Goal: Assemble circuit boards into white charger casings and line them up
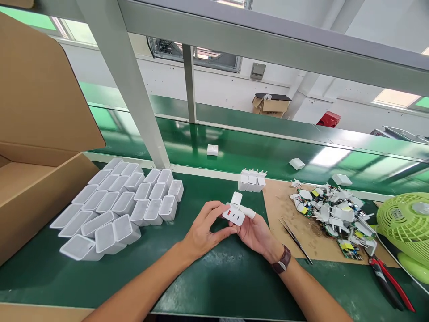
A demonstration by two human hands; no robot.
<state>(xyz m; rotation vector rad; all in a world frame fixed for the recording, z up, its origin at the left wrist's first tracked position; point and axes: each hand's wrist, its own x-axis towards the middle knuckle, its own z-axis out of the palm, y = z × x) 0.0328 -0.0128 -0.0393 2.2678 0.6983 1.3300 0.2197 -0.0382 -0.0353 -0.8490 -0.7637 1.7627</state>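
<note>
A small white charger (pixel 233 215) with a red USB port and several dark slots on its face is held up over the green bench. My left hand (pixel 208 226) pinches its left side between thumb and fingers. From the right and below, my right hand (pixel 254 230) grips it too, a white covering on one finger. A white flap (pixel 236 198) stands up behind the charger's face; I cannot tell whether it is joined to it. Just beyond the hands stands a group of white housings (pixel 252 180) with small parts sticking up from their tops.
Rows of white open cases (pixel 117 197) stand at left beside a cardboard box (pixel 50 197). At right, circuit boards with white parts (pixel 335 217) lie heaped on a cardboard sheet (pixel 281 208), near tweezers (pixel 295 240), red-handled pliers (pixel 390 281) and a green fan (pixel 405 228).
</note>
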